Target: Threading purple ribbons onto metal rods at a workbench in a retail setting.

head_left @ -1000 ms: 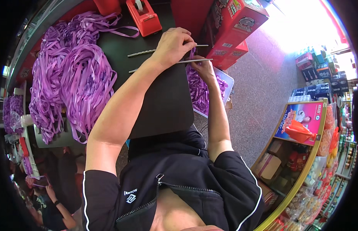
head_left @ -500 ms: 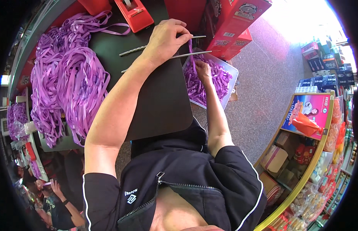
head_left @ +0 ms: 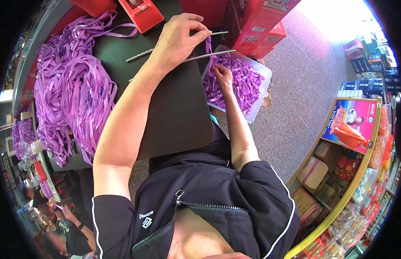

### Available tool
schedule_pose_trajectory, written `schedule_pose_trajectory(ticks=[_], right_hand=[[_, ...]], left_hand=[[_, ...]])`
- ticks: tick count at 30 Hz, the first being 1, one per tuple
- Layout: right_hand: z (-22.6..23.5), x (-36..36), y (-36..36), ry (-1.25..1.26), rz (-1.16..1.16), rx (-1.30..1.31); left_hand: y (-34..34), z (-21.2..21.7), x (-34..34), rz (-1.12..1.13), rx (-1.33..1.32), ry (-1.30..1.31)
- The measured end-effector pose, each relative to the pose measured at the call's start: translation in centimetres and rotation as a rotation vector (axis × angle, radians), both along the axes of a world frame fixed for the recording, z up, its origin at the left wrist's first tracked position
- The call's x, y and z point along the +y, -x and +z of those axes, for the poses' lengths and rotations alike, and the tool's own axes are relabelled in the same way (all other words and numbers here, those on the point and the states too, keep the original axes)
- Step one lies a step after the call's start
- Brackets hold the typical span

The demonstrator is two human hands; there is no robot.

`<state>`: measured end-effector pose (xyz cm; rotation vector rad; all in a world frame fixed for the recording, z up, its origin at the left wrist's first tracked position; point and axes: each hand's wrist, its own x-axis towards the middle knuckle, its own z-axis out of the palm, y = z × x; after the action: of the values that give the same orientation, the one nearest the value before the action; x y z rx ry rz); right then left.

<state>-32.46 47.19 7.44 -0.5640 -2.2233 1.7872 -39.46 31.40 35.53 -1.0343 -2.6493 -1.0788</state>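
Note:
My left hand (head_left: 179, 41) reaches over the dark table and pinches a purple ribbon (head_left: 208, 45) at its far side, by two thin metal rods (head_left: 209, 55). The rods lie across beneath the hand and stick out past the table's right edge. My right hand (head_left: 223, 77) is closed on the lower part of this ribbon, fingers pinched together. It hovers over a white plastic tub (head_left: 264, 88) filled with short purple ribbon pieces. What lies under my left palm is hidden.
A large heap of long purple ribbons (head_left: 75, 90) covers the table's left side. A red tape dispenser (head_left: 142, 15) stands at the far edge. Red boxes (head_left: 256, 28) rise beyond the tub. A gold-edged display counter (head_left: 334, 207) stands at right. Another person (head_left: 71, 233) is at lower left.
My right hand has shifted slightly left, its fingers now nearer the rods' outer ends. My left hand stays at the rods, pinching. The whole view has shifted a little.

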Motion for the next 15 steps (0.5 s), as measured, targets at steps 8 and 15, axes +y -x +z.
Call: schedule_pose_trajectory(ticks=[8, 15], right_hand=[[1.0, 0.5, 0.9, 0.252, -0.092, 0.064], [-3.7, 1.0, -0.9, 0.164, -0.160, -0.086]], left_hand=[[-0.1, 0.3, 0.2, -0.014, -0.015, 0.000], [0.0, 0.1, 0.3, -0.020, -0.023, -0.009]])
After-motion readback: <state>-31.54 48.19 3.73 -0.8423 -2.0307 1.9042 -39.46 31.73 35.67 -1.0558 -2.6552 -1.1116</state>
